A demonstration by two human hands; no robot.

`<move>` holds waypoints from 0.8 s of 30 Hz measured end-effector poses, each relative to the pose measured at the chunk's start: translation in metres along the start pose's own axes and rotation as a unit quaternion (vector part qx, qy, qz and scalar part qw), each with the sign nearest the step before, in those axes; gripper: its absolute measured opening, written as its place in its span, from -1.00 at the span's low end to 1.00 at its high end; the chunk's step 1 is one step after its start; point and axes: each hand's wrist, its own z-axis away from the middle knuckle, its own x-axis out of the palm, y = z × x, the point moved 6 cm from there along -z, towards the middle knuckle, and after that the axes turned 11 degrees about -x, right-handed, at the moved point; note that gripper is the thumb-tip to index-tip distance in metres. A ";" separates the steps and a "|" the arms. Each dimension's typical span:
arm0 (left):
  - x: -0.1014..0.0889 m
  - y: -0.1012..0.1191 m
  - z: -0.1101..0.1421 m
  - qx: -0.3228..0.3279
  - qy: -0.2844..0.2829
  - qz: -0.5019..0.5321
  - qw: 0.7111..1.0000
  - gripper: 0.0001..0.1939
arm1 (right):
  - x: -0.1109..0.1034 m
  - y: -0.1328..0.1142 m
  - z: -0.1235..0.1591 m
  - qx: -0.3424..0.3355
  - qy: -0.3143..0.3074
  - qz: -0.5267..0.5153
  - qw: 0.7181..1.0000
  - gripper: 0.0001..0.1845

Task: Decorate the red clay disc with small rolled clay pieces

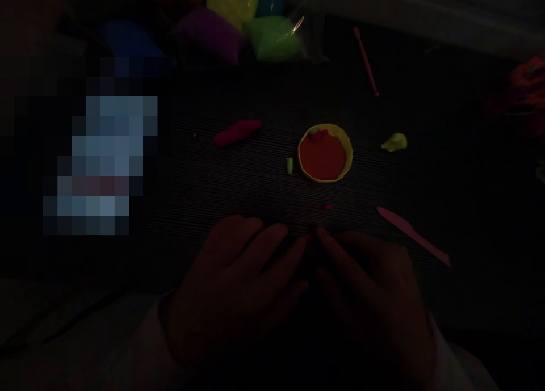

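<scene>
The scene is very dark. My left hand is low in the middle with its fingers curled, and my right hand faces it. Their fingertips nearly meet at a tiny piece of pink clay, mostly covered by the fingers. Just beyond lies a loose pink clay bit. Farther off sits a small yellow clay bowl with a flat red-orange filling; small red and green pieces rest at its upper rim. Left of it are a green clay bit and a pink clay roll.
A pink modelling knife lies beside my right hand. Farther back are a thin pink tool and a yellow-green clay lump. Bagged coloured clay, including a green pack, lines the back. A pixelated patch covers something at left.
</scene>
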 end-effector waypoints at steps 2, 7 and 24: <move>0.000 0.000 0.000 0.001 0.001 0.003 1.000 -0.66 | 0.000 0.001 0.000 0.005 0.001 0.003 1.000 -0.58; 0.001 0.000 0.000 0.002 -0.005 0.000 1.000 -0.65 | 0.001 -0.001 0.000 0.000 -0.004 0.019 1.000 -0.59; -0.001 0.001 0.000 0.003 -0.006 0.004 1.000 -0.64 | -0.001 -0.002 -0.001 -0.004 0.000 0.010 1.000 -0.60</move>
